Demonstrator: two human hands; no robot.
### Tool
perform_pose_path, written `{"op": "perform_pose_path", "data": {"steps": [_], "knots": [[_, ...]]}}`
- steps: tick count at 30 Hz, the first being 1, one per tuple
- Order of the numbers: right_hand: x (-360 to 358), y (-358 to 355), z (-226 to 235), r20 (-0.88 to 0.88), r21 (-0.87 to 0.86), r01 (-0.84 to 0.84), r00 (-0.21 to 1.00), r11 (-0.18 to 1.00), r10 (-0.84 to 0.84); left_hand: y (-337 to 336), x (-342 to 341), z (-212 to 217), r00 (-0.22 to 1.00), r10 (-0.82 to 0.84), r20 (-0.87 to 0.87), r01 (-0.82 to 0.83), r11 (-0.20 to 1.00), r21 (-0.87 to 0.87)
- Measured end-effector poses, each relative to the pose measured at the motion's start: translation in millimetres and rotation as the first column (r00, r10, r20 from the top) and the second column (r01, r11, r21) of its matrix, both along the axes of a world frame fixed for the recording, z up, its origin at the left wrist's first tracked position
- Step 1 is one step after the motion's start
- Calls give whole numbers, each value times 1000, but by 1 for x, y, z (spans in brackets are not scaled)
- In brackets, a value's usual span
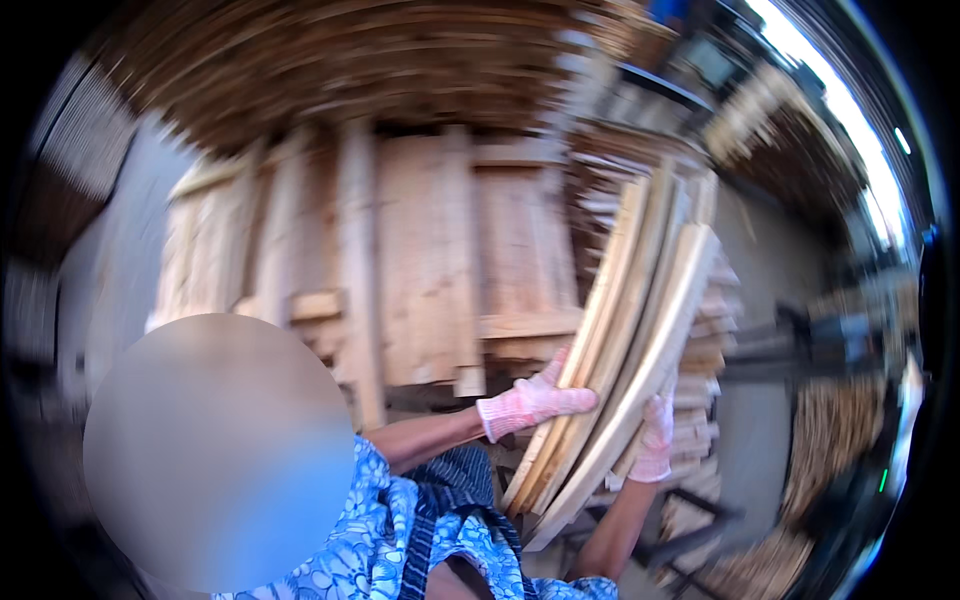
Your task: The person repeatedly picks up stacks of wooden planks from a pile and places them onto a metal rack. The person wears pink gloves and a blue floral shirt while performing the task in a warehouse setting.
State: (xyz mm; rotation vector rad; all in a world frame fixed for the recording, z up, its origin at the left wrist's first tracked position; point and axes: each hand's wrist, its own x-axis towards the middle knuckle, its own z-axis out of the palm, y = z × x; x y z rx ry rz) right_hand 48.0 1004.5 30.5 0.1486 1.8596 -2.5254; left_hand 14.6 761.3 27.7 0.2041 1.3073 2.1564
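Several long wooden boards stand on edge or lie side by side between my hands, slanting from near my waist up to the far right. My left hand, in a pale pink knit glove, grips the bundle from its left side. On the right side, my right hand, gloved alike, holds the outer board, its fingers partly hidden by the wood. The far part of the bundle lies over a stack of boards; whether it touches that stack I cannot tell.
Ahead lies a wide stack of planks with spacer strips across it. A taller lumber pile rises behind. More wood stacks and a dark metal frame stand to the right. Motion blurs the surroundings.
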Motion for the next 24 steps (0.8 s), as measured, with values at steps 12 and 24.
{"op": "perform_pose_path", "data": {"steps": [12,24], "knots": [[-202,-141,-12,69,-234,-574,795,785,602,-113,-55,18,768,639,-56,-641,767,-42],[-218,-426,-100,106,30,-592,803,805,587,-370,-86,-36,853,435,-287,-383,151,-911]]}}
